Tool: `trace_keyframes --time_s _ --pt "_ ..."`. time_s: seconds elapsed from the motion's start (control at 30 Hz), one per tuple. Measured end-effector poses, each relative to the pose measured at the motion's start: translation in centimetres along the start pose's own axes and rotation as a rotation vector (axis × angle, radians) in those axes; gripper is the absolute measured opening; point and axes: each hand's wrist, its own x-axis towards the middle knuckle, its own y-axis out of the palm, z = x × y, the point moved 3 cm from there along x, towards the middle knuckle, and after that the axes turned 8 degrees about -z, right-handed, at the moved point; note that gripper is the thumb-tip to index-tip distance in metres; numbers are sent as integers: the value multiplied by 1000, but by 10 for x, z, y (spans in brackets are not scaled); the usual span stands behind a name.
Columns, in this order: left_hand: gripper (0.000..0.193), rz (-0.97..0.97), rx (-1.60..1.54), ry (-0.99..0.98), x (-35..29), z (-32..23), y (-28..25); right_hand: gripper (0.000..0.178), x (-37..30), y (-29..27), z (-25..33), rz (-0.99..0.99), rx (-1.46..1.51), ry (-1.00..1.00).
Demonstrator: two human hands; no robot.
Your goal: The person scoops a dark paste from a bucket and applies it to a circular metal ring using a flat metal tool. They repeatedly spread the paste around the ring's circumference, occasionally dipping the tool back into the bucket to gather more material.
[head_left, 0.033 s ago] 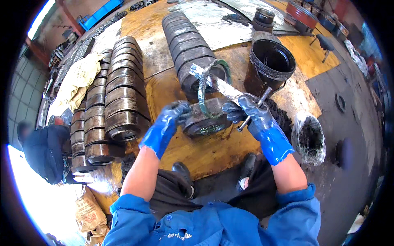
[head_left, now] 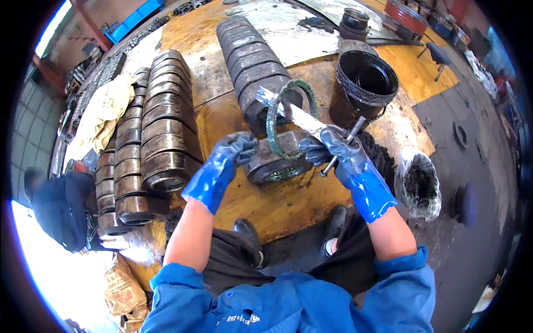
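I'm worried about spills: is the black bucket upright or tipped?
The black bucket is upright: its open mouth faces up, with its wall beneath.

- left glove (head_left: 229, 156), right glove (head_left: 351, 160): bright blue cuffs, blackened fingers
- ring (head_left: 271, 125): dark green
- flat strip (head_left: 305, 120): silvery white, blue-streaked at its far end
- rod (head_left: 358, 126): steel grey
- cloth (head_left: 108, 111): pale yellow
- bucket (head_left: 345, 102): blackish, brown-tinged
- boards (head_left: 283, 219): yellow, dark-blotched
- jacket (head_left: 311, 302): blue, white lettering
- trousers (head_left: 222, 265): black

Free room above yellow board (head_left: 277, 213), green ring (head_left: 271, 127) barring the middle, bucket (head_left: 345, 102) (wide-mouthed) right, cylinders (head_left: 166, 136) left.
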Motion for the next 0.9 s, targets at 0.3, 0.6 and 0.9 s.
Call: trace_keyframes --time_s 0.3,0.6,0.9 --pt "44 96 481 463 -22 -82 34 30 -17 18 -5 -20 -172 -169" --pt "32 -149 1131 605 -31 -93 58 31 -24 29 -6 -4 -314 -318" --pt "30 -180 804 418 -27 -73 24 46 -28 18 -5 169 -1043 -519"
